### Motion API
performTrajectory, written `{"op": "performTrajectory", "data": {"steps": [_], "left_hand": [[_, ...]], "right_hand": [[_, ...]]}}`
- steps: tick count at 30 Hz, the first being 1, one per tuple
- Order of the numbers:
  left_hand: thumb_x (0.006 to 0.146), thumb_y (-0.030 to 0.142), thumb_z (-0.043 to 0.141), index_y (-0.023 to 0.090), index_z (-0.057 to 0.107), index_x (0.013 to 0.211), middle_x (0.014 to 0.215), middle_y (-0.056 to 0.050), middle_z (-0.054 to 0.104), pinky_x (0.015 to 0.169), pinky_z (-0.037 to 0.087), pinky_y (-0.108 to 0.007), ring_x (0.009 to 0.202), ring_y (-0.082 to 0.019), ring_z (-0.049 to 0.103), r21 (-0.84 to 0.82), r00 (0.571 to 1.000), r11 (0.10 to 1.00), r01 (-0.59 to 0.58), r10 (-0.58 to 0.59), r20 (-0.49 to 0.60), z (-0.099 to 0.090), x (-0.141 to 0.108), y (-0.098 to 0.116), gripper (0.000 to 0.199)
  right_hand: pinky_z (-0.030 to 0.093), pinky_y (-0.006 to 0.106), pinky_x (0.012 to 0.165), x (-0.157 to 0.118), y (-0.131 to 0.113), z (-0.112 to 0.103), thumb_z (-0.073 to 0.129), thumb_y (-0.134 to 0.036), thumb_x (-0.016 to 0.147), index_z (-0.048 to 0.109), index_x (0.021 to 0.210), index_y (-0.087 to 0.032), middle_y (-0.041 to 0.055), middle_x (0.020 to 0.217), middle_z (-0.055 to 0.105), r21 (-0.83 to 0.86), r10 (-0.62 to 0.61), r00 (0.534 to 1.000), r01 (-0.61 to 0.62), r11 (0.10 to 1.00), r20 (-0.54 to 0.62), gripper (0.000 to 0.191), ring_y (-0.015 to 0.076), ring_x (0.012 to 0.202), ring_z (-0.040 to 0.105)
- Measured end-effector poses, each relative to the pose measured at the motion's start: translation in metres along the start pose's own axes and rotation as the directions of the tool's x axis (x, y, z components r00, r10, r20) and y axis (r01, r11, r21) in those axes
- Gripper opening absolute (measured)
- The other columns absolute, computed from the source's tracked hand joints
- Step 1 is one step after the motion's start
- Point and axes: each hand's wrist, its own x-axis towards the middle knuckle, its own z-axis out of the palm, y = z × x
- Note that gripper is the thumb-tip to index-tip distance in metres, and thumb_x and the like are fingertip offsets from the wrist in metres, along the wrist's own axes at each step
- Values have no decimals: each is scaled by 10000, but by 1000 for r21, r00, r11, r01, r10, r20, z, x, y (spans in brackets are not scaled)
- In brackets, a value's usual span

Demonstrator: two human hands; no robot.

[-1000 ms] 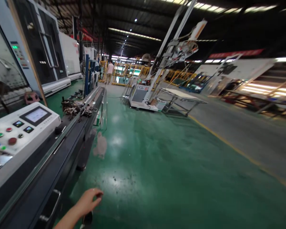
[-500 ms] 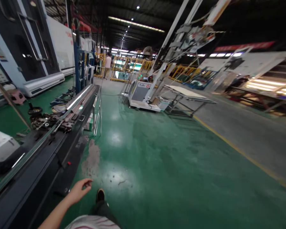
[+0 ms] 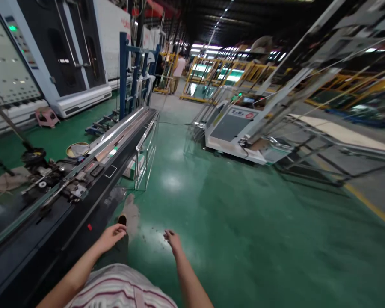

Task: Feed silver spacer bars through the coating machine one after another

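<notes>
My left hand hangs over the green floor beside the long dark machine bench, its fingers loosely curled with nothing in them. To the right, my right hand is held out over the floor, fingers slightly bent and apart, touching nothing. One dark shoe shows just beyond my left hand. A small red part is on the side of the bench. Metal mechanisms sit on top of the bench.
Ahead stand a metal rack by the bench and a white-and-grey wheeled machine. A table frame is at the right. Two people stand far back, one in a pink top. A pink stool is at left.
My right hand has come into view. The bench, rack and wheeled machine appear nearer, and the view has turned left. More of the striped shirt shows.
</notes>
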Motion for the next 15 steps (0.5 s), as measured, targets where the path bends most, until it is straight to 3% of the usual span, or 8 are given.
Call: {"op": "performTrajectory", "data": {"steps": [3,7,11,15], "left_hand": [[762,657,648,118,661,1148,1041,-141,734,919,495,-379,957,-251,679,-95,1000,995,1,1,17,-26,108,6,663],[762,640,634,119,666,1125,1018,-131,733,906,502,-380,969,-257,677,-140,998,990,-7,-2,-62,-79,248,40,635],[793,580,598,109,674,1130,1031,-139,730,918,498,-390,979,-267,676,-68,995,998,-5,-2,-104,-132,361,95,584],[814,586,581,139,696,1103,1017,-118,735,934,500,-386,979,-262,676,15,990,1000,10,-8,-144,-163,452,141,544]], "right_hand": [[424,263,622,104,-71,54,651,-505,696,683,884,-164,70,783,721,23,-37,989,33,999,146,390,183,717,649],[399,282,582,203,-168,105,659,-491,589,652,726,-169,93,703,707,-66,17,963,0,998,269,350,217,650,643],[412,299,586,297,-258,122,657,-435,584,623,729,-177,79,646,664,-105,15,969,12,994,248,298,219,626,612],[462,317,648,389,-328,122,661,-425,605,645,898,-188,61,742,678,-37,-35,975,44,998,220,377,225,711,631]]}}
